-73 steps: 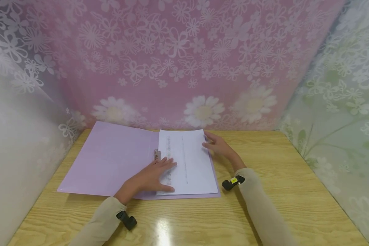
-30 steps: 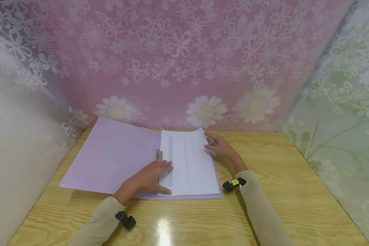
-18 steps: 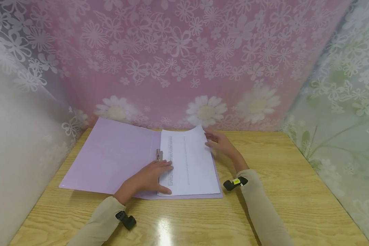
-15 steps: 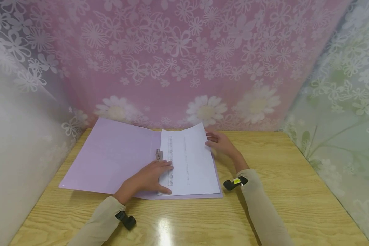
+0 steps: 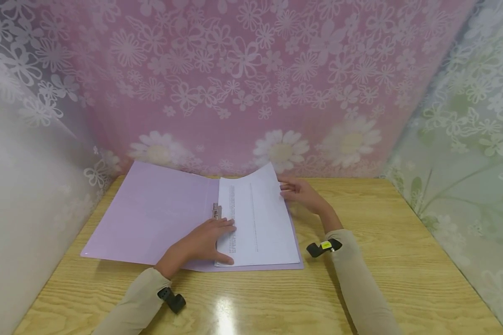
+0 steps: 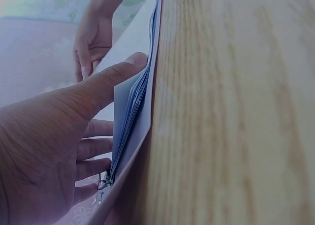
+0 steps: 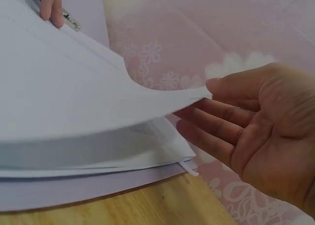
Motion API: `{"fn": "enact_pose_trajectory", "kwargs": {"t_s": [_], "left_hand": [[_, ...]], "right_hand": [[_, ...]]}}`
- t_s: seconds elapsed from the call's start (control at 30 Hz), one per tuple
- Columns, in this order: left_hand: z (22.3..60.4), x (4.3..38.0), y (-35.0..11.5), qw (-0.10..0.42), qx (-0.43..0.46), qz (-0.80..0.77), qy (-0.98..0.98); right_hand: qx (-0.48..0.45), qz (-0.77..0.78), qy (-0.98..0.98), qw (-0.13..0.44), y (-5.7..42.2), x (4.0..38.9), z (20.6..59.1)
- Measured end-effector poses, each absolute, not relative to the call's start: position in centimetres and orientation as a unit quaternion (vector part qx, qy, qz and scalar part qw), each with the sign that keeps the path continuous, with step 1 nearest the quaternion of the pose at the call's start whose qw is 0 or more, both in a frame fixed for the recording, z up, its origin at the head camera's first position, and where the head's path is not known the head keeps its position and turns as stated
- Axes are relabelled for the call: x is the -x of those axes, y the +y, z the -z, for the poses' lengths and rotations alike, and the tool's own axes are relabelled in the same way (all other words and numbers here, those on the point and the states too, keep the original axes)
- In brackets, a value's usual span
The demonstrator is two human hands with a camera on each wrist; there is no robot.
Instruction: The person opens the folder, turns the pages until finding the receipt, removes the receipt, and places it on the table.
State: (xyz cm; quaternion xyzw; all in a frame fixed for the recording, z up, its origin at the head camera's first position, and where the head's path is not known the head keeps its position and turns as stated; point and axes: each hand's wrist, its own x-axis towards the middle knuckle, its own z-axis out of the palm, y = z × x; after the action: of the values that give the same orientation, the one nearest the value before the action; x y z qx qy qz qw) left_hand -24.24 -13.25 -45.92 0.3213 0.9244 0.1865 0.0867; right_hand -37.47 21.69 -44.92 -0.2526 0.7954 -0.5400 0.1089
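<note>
A lilac ring binder (image 5: 151,209) lies open on the table, with a stack of printed white paper (image 5: 268,223) on its right side. Near the spine is a metal ring clip (image 5: 216,211). My left hand (image 5: 203,239) rests on the paper's left margin with fingers spread. At the far right corner, my right hand (image 5: 303,193) pinches the raised corner of the top paper (image 7: 98,97) between thumb and fingers. In the right wrist view this paper curves up, apart from the stack below (image 7: 167,141). How many sheets are lifted I cannot tell.
The wooden table (image 5: 381,223) extends to both sides and in front of the binder. A pink flowered backdrop (image 5: 251,93) stands directly behind it, with pale panels at the left and right. Near the stack's corner a pale tab (image 7: 189,169) sticks out.
The paper's far right corner has risen from nearly flat and bends upward and slightly left. My right hand has turned a little with it. My left hand has stayed in place over the last second.
</note>
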Motion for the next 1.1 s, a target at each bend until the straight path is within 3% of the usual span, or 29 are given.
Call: {"fn": "enact_pose_trajectory", "kwargs": {"t_s": [1.1], "left_hand": [[46.0,24.1,-13.2,0.094,-0.312,-0.185,0.927]], "right_hand": [[0.300,0.519,0.757,0.259,19.7,36.4,45.0]]}}
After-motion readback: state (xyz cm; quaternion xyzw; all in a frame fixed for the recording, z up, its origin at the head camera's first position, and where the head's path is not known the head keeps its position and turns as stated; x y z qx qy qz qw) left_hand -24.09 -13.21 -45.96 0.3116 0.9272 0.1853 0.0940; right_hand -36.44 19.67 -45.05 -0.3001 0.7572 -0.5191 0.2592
